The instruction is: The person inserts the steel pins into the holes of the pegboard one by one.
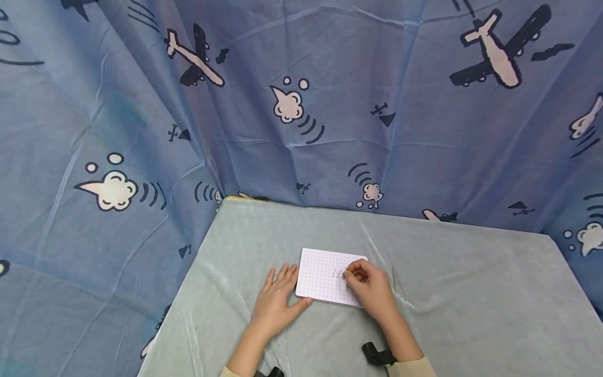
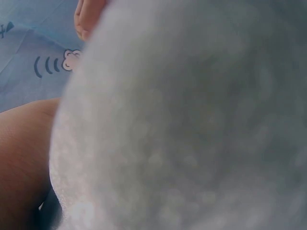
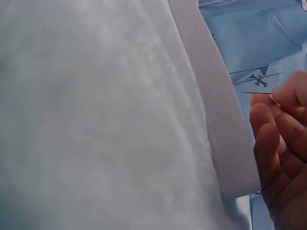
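Note:
A white foam board [image 1: 325,275] dotted with small holes lies flat on the grey table cloth [image 1: 461,303]. A few thin pins [image 1: 337,272] stand in it. My left hand [image 1: 279,297] rests flat on the cloth beside the board's left edge, its thumb touching the near corner. My right hand [image 1: 351,273] hovers over the board's right part and pinches a thin pin between curled fingertips. The right wrist view shows the board's thick edge [image 3: 216,120], the pinched pin [image 3: 256,92] at my fingertips [image 3: 283,98], and two more pins [image 3: 256,72] behind it.
Several loose pins [image 1: 398,280] lie on the cloth just right of the right hand. A blue curtain with aeroplane prints [image 1: 301,104] closes off the table's back and sides. The left wrist view is filled by blurred grey cloth [image 2: 192,124].

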`<state>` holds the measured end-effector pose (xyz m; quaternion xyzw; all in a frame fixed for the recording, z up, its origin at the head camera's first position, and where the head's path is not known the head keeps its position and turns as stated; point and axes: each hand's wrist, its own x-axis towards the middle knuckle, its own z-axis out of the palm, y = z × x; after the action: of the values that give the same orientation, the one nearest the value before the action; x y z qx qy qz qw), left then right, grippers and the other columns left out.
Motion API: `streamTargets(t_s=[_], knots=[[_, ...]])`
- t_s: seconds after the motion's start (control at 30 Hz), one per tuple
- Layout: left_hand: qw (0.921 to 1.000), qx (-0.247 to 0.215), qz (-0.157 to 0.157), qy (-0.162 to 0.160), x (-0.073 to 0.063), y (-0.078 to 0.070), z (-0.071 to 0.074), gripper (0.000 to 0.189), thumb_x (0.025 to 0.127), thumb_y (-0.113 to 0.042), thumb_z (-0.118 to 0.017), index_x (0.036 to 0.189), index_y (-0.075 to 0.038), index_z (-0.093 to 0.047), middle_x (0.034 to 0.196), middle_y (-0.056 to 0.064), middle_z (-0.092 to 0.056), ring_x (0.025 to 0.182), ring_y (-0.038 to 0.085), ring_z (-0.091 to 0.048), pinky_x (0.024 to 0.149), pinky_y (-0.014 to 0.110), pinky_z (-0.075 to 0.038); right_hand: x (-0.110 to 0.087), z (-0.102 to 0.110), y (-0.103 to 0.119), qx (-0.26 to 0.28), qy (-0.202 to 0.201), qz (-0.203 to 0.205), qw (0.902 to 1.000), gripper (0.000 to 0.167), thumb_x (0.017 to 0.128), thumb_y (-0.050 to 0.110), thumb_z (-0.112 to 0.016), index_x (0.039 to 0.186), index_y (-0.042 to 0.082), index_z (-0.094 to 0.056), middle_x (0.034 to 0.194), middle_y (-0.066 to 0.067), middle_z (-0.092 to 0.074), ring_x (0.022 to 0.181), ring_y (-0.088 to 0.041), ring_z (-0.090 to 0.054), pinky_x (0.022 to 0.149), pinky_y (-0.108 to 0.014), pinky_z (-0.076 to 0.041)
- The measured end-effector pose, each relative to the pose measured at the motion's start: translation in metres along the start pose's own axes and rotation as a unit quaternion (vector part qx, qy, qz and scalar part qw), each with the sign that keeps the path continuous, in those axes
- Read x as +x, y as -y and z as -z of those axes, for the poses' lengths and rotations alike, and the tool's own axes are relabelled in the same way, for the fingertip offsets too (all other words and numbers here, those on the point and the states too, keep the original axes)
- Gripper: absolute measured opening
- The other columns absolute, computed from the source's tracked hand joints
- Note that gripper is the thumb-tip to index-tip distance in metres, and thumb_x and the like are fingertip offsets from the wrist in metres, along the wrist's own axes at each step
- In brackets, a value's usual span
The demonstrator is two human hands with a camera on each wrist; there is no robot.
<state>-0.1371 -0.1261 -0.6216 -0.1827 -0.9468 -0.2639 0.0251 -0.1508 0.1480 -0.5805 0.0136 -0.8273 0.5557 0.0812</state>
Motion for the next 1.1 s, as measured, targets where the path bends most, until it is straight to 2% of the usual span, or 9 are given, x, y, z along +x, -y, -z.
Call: streamTargets(t_s=[0.3,0.63,0.9,1.1], knots=[[1.0,-0.001,0.001,0.0,0.0005,-0.0013,0.0002,0.09,0.098,-0.068,-0.07,0.164,-0.011,-0.051,0.171,0.002,-0.043,0.163,0.02,-0.029,0.138,0.044,-0.007,-0.0004,0.0004,-0.0012,-0.017,0.0,0.011,0.9998,0.013,0.092,-0.003,-0.082,0.091,0.009,-0.076,0.082,0.0,-0.071,0.075,-0.013,-0.064,0.066,-0.018,-0.053],[1.0,-0.002,0.001,0.0,0.0004,-0.0014,0.0002,0.09,0.098,-0.067,-0.071,0.164,-0.01,-0.05,0.17,0.003,-0.043,0.163,0.02,-0.03,0.138,0.044,-0.007,-0.0004,-0.0022,-0.0013,-0.05,0.012,0.003,0.9987,0.012,0.091,0.001,-0.083,0.089,0.011,-0.077,0.079,0.004,-0.069,0.073,-0.01,-0.062,0.065,-0.021,-0.053],[1.0,0.001,-0.007,-0.007,0.0011,-0.0022,0.0008,0.09,0.098,-0.067,-0.071,0.163,-0.008,-0.051,0.17,0.003,-0.045,0.163,0.021,-0.031,0.137,0.046,-0.009,-0.0009,-0.0036,-0.0017,-0.085,0.0,0.028,0.996,0.021,0.087,-0.002,-0.081,0.083,0.018,-0.077,0.069,0.01,-0.06,0.065,-0.007,-0.056,0.059,-0.023,-0.047],[0.9999,-0.005,-0.005,-0.011,-0.0008,-0.004,0.0006,0.091,0.097,-0.067,-0.072,0.163,-0.008,-0.051,0.169,0.004,-0.046,0.162,0.022,-0.032,0.137,0.047,-0.01,-0.002,-0.0032,-0.0023,-0.094,0.001,0.037,0.9948,0.019,0.087,-0.001,-0.082,0.084,0.018,-0.078,0.07,0.011,-0.062,0.066,-0.006,-0.056,0.06,-0.023,-0.048]])
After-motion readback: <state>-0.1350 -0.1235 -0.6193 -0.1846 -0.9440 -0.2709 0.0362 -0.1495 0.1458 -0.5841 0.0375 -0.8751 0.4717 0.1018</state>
